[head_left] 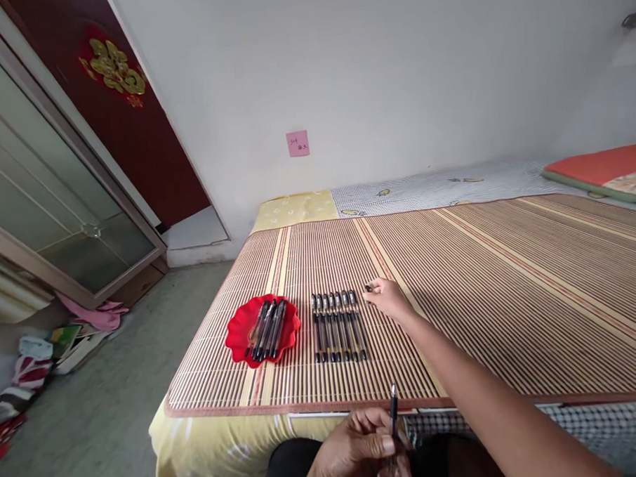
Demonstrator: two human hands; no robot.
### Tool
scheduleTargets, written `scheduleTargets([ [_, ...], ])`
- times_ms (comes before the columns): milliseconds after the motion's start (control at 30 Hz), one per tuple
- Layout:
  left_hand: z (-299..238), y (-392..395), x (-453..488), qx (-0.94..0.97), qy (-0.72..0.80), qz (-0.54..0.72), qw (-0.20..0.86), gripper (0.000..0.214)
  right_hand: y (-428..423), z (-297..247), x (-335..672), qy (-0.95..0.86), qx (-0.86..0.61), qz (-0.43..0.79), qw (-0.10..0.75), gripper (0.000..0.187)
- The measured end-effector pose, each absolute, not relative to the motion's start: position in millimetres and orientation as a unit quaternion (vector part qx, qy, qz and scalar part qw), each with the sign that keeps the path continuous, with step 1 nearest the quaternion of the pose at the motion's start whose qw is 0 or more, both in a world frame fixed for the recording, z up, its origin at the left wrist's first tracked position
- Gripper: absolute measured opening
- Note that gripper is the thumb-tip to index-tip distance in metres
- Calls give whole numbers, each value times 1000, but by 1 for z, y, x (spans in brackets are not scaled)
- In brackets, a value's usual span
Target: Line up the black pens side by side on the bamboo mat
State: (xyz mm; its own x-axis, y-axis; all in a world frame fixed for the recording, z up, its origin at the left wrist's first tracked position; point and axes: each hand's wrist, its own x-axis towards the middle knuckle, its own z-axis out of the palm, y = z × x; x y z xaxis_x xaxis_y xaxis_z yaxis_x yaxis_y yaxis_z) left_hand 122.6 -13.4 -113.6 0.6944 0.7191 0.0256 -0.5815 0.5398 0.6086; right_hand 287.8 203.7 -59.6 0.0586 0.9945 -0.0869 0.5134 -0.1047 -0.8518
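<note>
At the bottom, near my lap, my left hand (pixel 359 448) is closed round a pen (pixel 393 407) held upright, its bare tip pointing up and its lower end hidden by fingers. My right hand (pixel 384 297) reaches over the mat and pinches a small black piece that looks like a pen cap (pixel 369 288). Just left of that hand, a row of black pens (pixel 337 327) lies side by side on the mat, clip ends away from me. Further left, a red scalloped plate (pixel 237 326) holds several more black pens (pixel 269 330) in a loose bundle.
A striped bamboo mat (pixel 469 316) covers the bed, over yellow and checked cloth. Folded orange bedding (pixel 604 163) lies at the far right. A pink note (pixel 298 143) is stuck on the wall. A glass-panelled door (pixel 45 159) and clothes (pixel 36 356) on the floor are at left.
</note>
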Motion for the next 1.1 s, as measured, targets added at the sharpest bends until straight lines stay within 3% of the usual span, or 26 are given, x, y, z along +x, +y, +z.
scheduleTargets([
  [133, -115, -14, 122, 300, 120, 369, 872, 25, 222, -68, 277, -607, -673, 318, 277, 31],
  [433, -114, -14, 122, 297, 135, 355, 876, 31, 226, -69, 275, -674, -657, 269, 203, 17],
  [533, -111, -14, 123, 293, 135, 352, 879, 31, 227, -65, 286, -702, -634, 273, 177, 23],
  [800, -118, -14, 123, 302, 138, 343, 879, 30, 229, -60, 295, -757, -574, 293, 110, 65],
  [1100, -120, -14, 123, 324, 172, 316, 875, 33, 237, -59, 290, -762, -569, 299, 82, 53],
])
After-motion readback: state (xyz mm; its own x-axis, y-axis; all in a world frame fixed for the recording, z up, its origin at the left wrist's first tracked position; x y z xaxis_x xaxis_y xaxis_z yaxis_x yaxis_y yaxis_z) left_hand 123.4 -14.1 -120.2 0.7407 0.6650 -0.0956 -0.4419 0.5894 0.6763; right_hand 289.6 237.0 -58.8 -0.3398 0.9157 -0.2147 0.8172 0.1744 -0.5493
